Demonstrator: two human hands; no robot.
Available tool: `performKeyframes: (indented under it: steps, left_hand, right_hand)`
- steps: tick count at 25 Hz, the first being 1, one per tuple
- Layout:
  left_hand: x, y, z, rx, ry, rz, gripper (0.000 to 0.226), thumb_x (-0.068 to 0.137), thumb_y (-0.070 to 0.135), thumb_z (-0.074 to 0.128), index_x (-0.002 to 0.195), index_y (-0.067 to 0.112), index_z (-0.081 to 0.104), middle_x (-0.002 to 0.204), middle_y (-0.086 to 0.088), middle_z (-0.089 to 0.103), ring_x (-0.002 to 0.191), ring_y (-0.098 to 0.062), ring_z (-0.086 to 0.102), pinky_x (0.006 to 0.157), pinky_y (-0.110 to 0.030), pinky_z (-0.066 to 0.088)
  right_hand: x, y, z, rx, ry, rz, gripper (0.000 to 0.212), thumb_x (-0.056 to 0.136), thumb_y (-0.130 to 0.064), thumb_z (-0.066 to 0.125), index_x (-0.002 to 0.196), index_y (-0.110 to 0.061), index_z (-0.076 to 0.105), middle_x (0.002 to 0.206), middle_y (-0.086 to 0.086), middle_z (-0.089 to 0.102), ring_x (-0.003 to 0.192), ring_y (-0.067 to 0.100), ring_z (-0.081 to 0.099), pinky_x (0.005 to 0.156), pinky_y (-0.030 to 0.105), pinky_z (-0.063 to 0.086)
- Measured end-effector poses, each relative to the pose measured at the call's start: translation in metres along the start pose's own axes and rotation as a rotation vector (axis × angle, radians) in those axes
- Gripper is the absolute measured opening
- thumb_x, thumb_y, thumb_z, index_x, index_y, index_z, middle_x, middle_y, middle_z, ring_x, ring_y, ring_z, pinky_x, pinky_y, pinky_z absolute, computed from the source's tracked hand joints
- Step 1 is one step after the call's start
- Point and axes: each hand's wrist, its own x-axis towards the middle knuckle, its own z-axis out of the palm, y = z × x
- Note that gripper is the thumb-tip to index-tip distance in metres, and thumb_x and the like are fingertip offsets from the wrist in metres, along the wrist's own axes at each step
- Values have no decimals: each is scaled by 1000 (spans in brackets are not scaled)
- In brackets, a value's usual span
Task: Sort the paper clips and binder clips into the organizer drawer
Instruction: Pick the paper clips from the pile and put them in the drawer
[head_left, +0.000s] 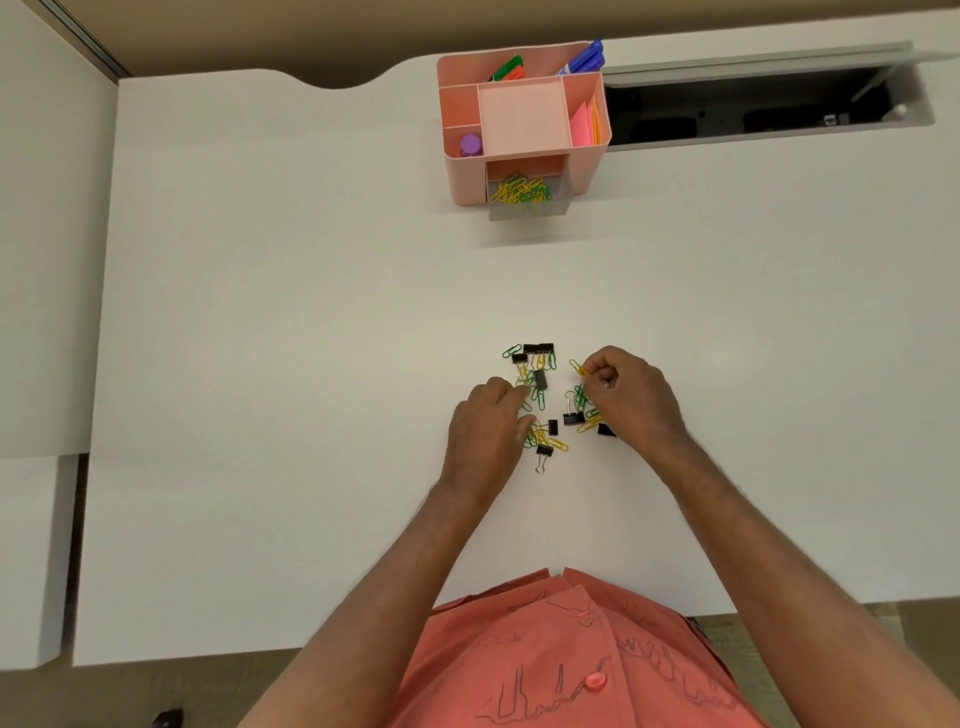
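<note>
Pink organizer (522, 182), open drawer (527, 200) full of paper clips (519, 191); right hand (626, 397) fingers pinching yellow clip (577, 367), left hand (485, 428) loosely curled.

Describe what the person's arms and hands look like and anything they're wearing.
Both forearms are bare, with no sleeves reaching the wrists and no gloves or watch in view. The left hand shows no jewellery; the right hand seems to carry a small silvery ring. The torso wears a coral button-up shirt with dark line drawings.
</note>
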Motion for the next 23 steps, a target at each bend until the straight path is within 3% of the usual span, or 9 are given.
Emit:
performKeyframes:
  steps: [4,7,10,15,19,23]
  left_hand:
    - [3,2,2,17,40,6,31,95,16,65,126,13,64,112,-5,61,96,-25,59,74,-38,52]
    - [9,2,0,51,41,4,15,96,9,58,106,14,68,102,-3,61,87,-24,59,67,-37,50]
    - [12,2,-2,52,32,-4,14,95,3,56,101,13,64,98,-3,59,81,-23,57,64,-38,50]
    - [14,2,-5,-67,28,-84,20,94,1,48,103,17,54,89,0,56,74,-21,51,60,-36,44]
    - [17,-4,-6,-157,-1,-82,23,97,7,48,112,20,61,101,4,64,87,-17,59,74,-35,52]
    - [19,-14,-12,-428,10,-188,20,94,10,60,101,25,72,99,12,66,80,-3,59,73,-20,49]
  right_hand:
    - [-3,-3,-2,77,-24,17,11,88,-25,65,90,-35,69,85,-15,68,70,-2,61,44,7,40]
    - [0,-9,-4,193,-41,45,9,88,-26,67,89,-34,71,84,-12,68,70,1,59,55,15,45]
    - [6,-22,-10,346,-41,41,8,87,-29,69,90,-35,74,87,-13,71,78,8,59,67,25,47]
    - [30,-54,-30,402,1,-75,10,87,-29,68,91,-36,74,88,-21,73,73,3,54,64,21,45]
    - [65,-92,-50,247,148,-253,11,89,-26,65,90,-34,72,87,-20,69,64,-1,50,61,12,42]
    - [106,-131,-66,-151,334,-477,15,94,-25,61,105,-25,72,107,-6,68,93,16,60,81,33,51]
